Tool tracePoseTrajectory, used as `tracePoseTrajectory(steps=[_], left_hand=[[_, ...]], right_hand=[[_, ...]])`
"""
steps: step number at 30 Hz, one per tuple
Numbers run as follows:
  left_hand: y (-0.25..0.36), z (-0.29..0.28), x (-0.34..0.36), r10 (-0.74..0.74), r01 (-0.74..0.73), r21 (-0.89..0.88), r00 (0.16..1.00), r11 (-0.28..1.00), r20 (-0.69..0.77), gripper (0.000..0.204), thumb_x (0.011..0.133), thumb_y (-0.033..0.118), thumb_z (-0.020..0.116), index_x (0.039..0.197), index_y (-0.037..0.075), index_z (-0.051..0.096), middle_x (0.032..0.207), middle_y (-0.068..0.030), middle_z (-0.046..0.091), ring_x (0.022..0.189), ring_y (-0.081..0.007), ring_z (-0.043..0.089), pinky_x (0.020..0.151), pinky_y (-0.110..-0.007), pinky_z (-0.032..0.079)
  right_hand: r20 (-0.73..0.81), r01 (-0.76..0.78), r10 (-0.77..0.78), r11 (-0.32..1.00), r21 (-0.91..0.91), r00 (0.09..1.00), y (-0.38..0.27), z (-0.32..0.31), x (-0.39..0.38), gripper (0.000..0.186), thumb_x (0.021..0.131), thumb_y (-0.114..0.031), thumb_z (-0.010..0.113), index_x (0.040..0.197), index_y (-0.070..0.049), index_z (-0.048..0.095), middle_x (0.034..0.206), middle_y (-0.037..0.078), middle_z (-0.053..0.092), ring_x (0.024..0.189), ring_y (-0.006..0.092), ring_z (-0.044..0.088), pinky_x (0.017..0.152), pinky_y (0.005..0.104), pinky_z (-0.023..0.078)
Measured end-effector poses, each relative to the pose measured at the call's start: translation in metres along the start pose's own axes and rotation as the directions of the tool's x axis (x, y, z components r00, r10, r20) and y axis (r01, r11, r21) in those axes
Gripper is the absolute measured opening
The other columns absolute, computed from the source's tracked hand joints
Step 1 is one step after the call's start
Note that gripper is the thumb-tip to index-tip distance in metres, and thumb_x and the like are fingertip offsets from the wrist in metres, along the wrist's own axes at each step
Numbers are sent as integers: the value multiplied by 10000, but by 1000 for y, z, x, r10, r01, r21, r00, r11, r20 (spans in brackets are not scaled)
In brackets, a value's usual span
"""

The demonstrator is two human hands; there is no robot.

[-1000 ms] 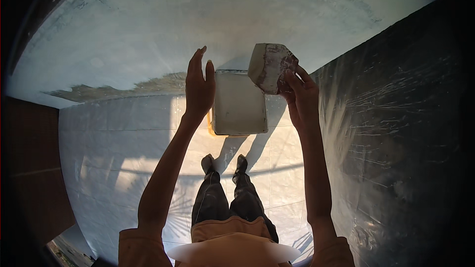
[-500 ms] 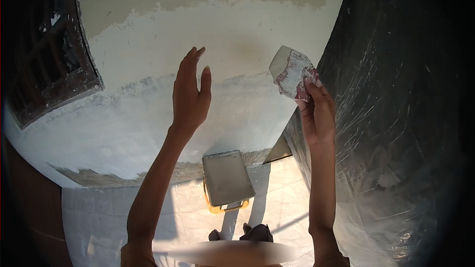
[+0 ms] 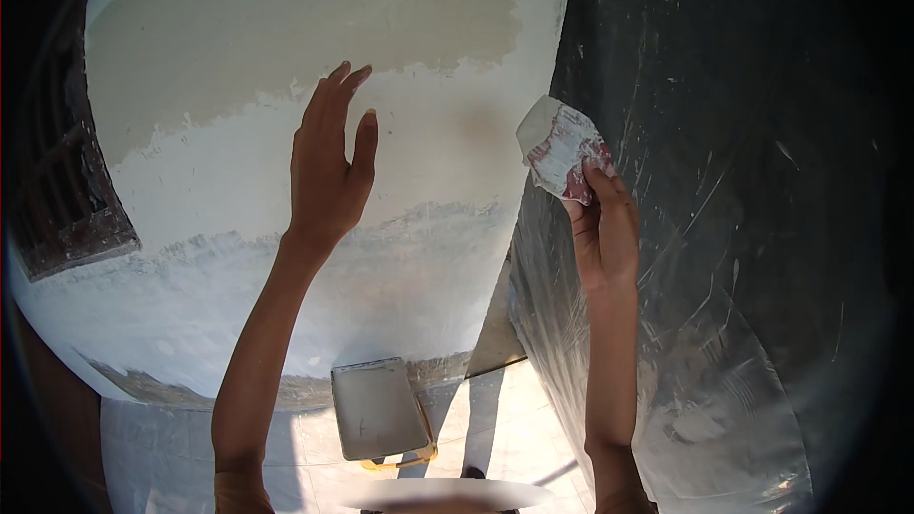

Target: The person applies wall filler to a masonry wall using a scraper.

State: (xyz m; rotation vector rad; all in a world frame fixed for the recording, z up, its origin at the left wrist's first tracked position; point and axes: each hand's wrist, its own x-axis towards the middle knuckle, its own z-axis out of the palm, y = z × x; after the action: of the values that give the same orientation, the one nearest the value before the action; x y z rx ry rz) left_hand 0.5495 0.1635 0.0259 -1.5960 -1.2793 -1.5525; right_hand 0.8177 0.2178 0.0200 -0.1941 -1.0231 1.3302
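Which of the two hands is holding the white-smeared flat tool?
The right hand: it grips the flat tool between thumb and fingers, in front of the dark sheet. The left hand is open, with nothing in it.

Ahead of the person is the wall (image 3: 428, 162), with the window (image 3: 71, 162) at its left and the plastic sheet (image 3: 705, 200) to its right. The 2 hands are apart: the left hand (image 3: 331, 167) before the wall, the right hand (image 3: 609, 233) before the sheet. In the right fingers is 1 putty scraper (image 3: 562, 148), across the wall-sheet border in view. Below, between the forearms, the rectangular stand (image 3: 379, 409) is on the floor (image 3: 519, 409), near the wall's base.
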Motion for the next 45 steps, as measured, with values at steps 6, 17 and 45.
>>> tracePoseTrajectory(steps=[6, 17, 45], left_hand=[[11, 43, 19, 34, -36, 123, 999, 992, 22, 426, 994, 108, 468, 1411, 66, 393, 1378, -99, 515, 1319, -291, 452, 1099, -440, 343], [-31, 87, 45, 179, -172, 169, 983, 971, -27, 393, 936, 68, 515, 1329, 79, 494, 1350, -99, 544, 1331, -354, 426, 1052, -468, 361], [-118, 168, 83, 465, -334, 459, 861, 823, -205, 441, 815, 47, 486, 1251, 87, 536, 1403, -126, 491, 1403, -379, 317, 1105, -530, 208]], right_hand=[[-21, -58, 59, 998, 22, 998, -5, -29, 55, 168, 929, -42, 575, 1093, -9, 588, 1015, 53, 644, 862, 100, 656, 721, 220, 602], [-10, -81, 82, 996, 27, 997, 19, -28, 99, 144, 926, -22, 570, 1065, 2, 597, 1027, 70, 643, 886, 129, 657, 739, 248, 606], [846, 902, -499, -251, -350, 190, 170, -52, 233, 285, 883, -43, 600, 1146, -109, 685, 1209, 45, 669, 1266, 208, 534, 1101, 393, 343]])
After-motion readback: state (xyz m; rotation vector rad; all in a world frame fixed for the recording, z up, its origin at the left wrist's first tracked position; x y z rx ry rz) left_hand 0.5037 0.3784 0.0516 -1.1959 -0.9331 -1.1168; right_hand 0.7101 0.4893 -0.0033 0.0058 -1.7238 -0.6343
